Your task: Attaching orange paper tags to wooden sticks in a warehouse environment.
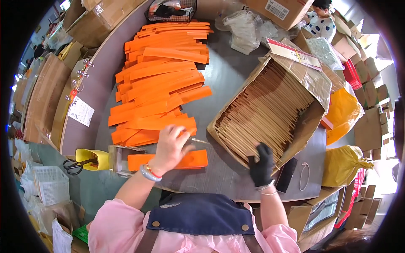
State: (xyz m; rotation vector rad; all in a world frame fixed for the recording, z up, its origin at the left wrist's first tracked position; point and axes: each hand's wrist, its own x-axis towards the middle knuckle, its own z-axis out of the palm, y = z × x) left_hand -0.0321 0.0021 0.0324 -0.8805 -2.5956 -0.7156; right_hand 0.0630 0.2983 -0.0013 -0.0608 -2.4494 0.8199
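Observation:
My bare left hand (171,145), with bracelets at the wrist, is over a small stack of orange strips (196,159) near the table's front edge. Its fingers are bent in and slightly blurred; what they hold, if anything, I cannot make out. A thin shiny piece (199,140) shows just beyond the fingertips. In a black glove, my right hand (261,163) reaches over the near side of a cardboard box (230,148). Thumb and forefinger are apart, against the thin brown sticks (265,107) packed inside. A large spread of overlapping orange strips (162,84) covers the table's left side.
A yellow holder (98,159) with black scissors (75,165) hangs at the table's left edge. A dark flat block (287,175) and a white loop (304,176) lie right of the box. Clear plastic bags (244,31) and a wire basket (172,10) stand behind. A person (320,25) is at back right.

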